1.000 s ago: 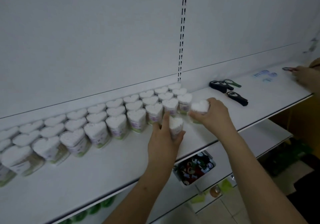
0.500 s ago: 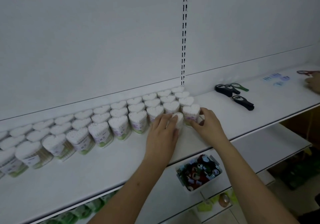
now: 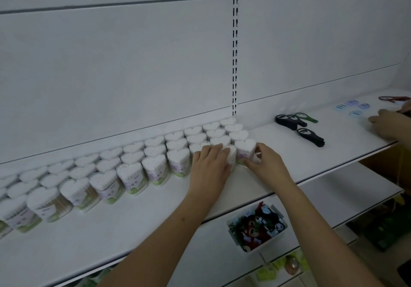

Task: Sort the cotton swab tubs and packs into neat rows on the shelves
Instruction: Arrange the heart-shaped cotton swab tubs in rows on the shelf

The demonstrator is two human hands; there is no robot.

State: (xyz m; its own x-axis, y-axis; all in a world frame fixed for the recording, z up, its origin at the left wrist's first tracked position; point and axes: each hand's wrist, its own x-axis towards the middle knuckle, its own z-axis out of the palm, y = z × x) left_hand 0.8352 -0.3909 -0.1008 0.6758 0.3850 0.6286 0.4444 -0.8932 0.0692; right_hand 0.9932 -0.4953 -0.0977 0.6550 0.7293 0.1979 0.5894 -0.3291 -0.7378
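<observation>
Tubs (image 3: 243, 151) gripped by left hand (image 3: 209, 164) and right hand (image 3: 264, 164), bare shelf (image 3: 133, 226) toward front edge.

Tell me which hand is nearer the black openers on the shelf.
Right. The right hand holds a tub left of the black openers; the left hand is farther left.

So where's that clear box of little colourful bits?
The clear box sits on the lower shelf, below the upper shelf's front edge, under and between the person's two forearms, right of centre in the head view.
</observation>
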